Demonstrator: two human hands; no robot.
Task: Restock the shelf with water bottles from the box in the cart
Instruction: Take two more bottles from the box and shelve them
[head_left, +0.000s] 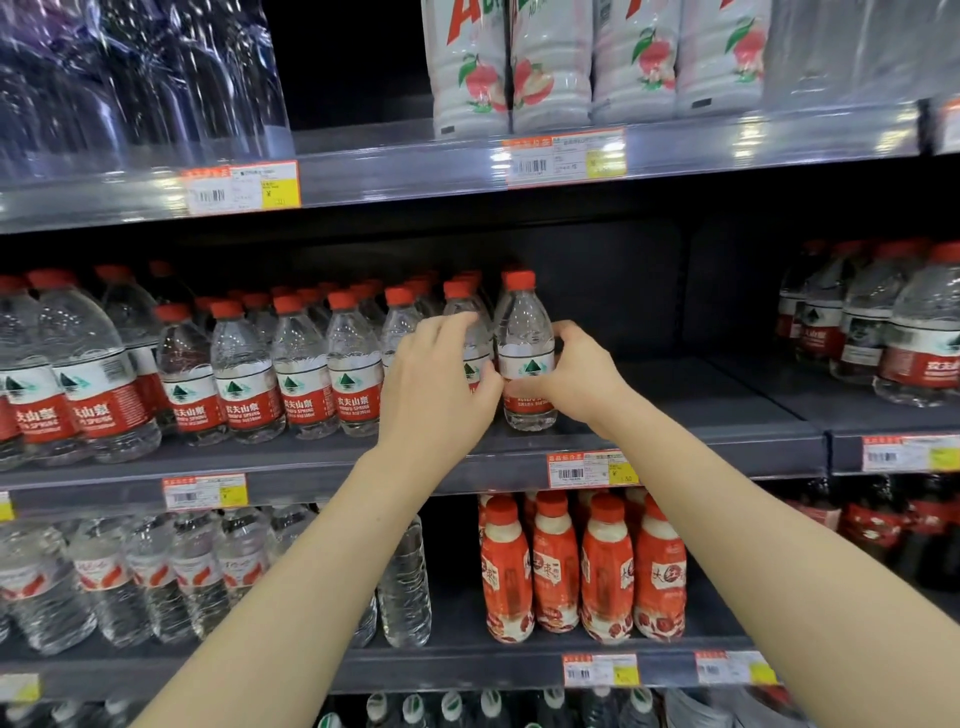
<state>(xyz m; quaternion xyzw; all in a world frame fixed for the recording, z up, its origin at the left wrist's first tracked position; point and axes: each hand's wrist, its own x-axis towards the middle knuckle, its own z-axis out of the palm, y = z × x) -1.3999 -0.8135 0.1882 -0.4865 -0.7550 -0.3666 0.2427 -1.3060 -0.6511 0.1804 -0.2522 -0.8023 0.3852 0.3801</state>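
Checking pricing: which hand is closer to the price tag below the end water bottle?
Right. The right hand is just above the price tag; the left hand is farther left.

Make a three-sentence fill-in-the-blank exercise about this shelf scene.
1. The right hand holds a clear plastic water bottle with a ____ cap.
2. The left hand grips the neighbouring water bottle, which stands to the ____ of the first.
3. The paper price tag on the shelf edge below carries a ____ patch.
Missing words: red; left; yellow.

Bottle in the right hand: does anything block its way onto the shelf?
Nothing visible. The bottle already stands on the shelf, at the row's end, gripped by the right hand; the left hand grips its neighbour.
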